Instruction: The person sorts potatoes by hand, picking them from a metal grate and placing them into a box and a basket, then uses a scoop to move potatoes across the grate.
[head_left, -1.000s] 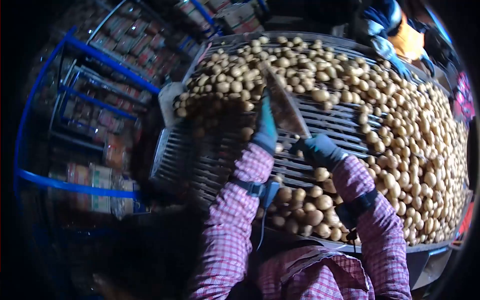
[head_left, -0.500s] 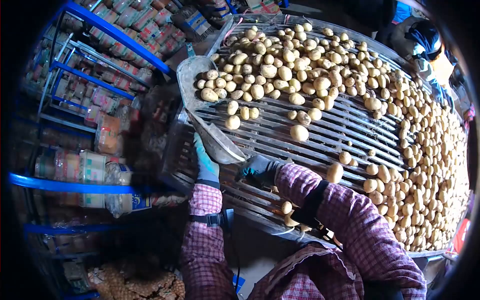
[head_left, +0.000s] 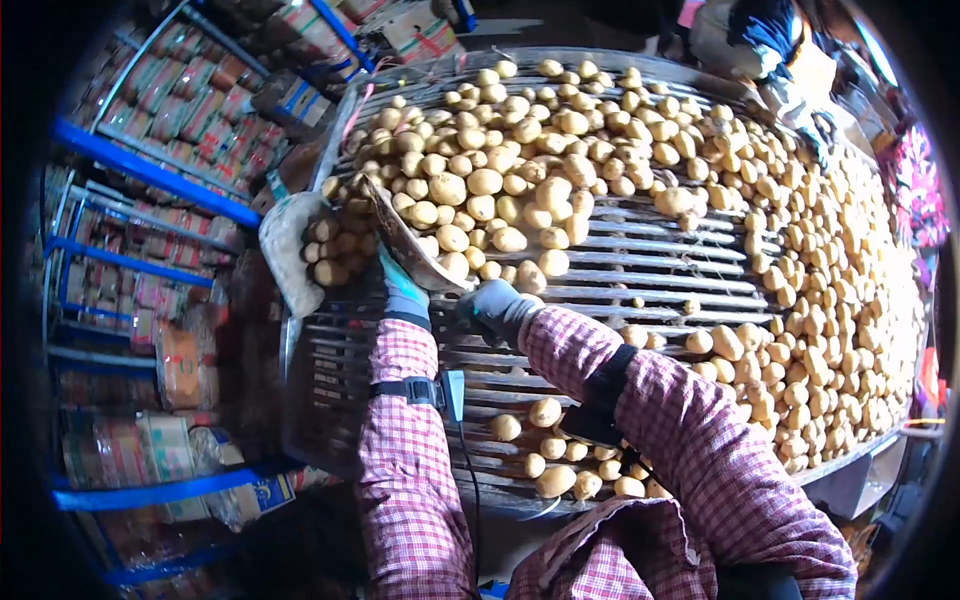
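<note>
With both gloved hands I grip a worn, curved board [head_left: 408, 240], tilted on its edge among the potatoes on a slatted table. My left hand [head_left: 402, 288] is closed on its lower left side. My right hand [head_left: 496, 308] is closed at its lower right end; part of those fingers is hidden. Loose potatoes [head_left: 483, 182] lie against the board's far side. Left of it, a grey metal chute [head_left: 287, 248] at the table's end has several potatoes in it.
The slatted table [head_left: 680, 258] carries a large mass of potatoes [head_left: 830, 300] on its right. Blue metal racks [head_left: 165, 178] with packed goods stand at left. Another person's gloved hand [head_left: 815, 130] is over the potatoes at the far right. Several potatoes [head_left: 560, 465] lie near my body.
The board and both hands have moved up and left in view, to among the potatoes beside the chute. My view has shifted too, and more potatoes show near my body.
</note>
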